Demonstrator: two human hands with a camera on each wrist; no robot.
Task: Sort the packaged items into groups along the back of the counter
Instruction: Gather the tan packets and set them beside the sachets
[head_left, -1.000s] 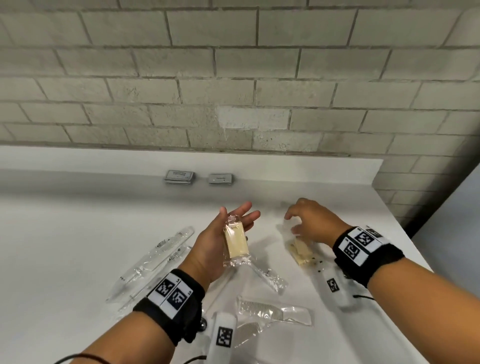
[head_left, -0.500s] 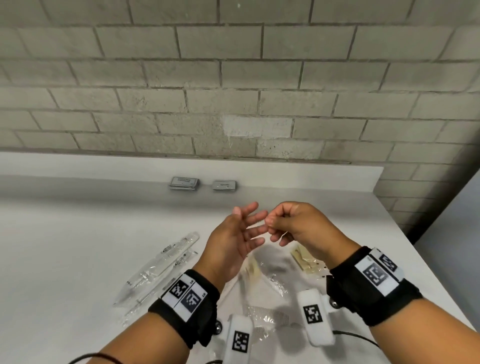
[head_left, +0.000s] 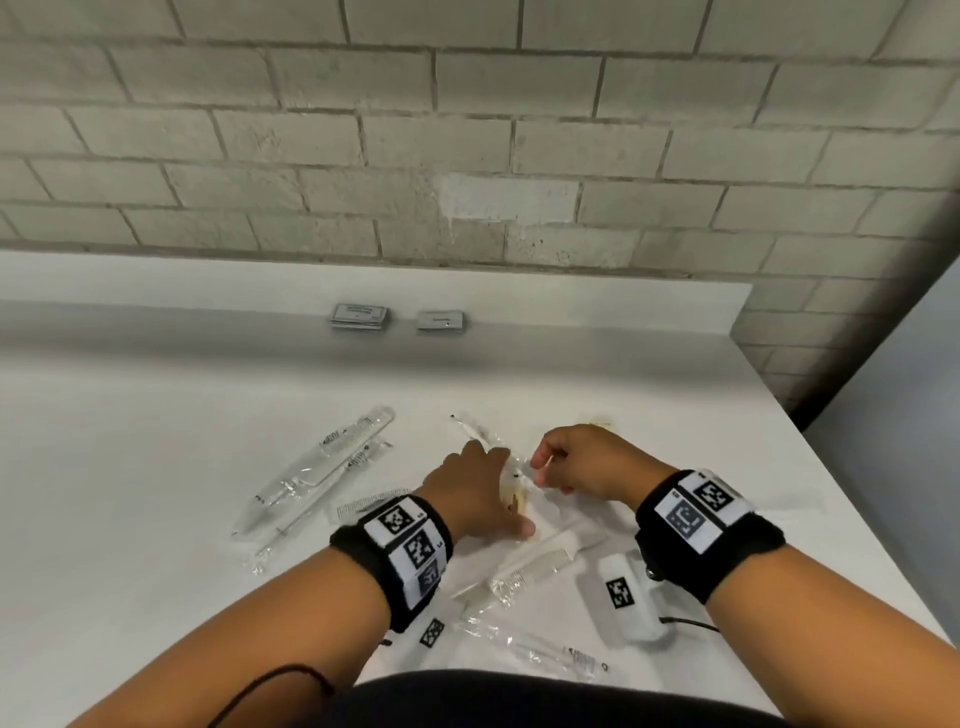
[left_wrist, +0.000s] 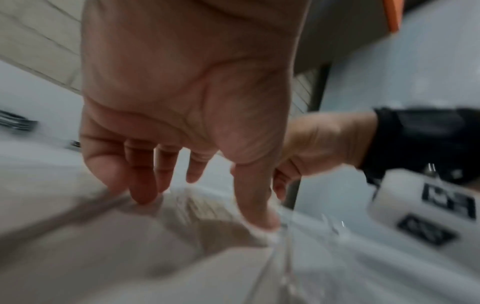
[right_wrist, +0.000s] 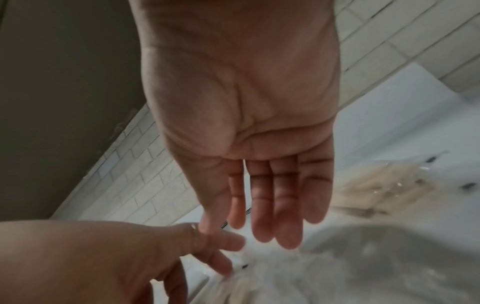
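both hands dropped to frame centre; left hand (head_left: 475, 488) fingers spread on beige packet (head_left: 514, 499), right hand (head_left: 582, 462) fingers loose, empty; next: pinch, carry back.

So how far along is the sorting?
Early. Two small groups of flat packets and sit at the counter's back. The left hand touches a tan packet; the right hand hovers open. Wrapped combs and toothbrush packs remain up front.

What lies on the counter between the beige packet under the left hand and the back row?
Only one clear wrapper lies just beyond the left hand and beige packet. Past it the counter is bare up to the small packs at the back.
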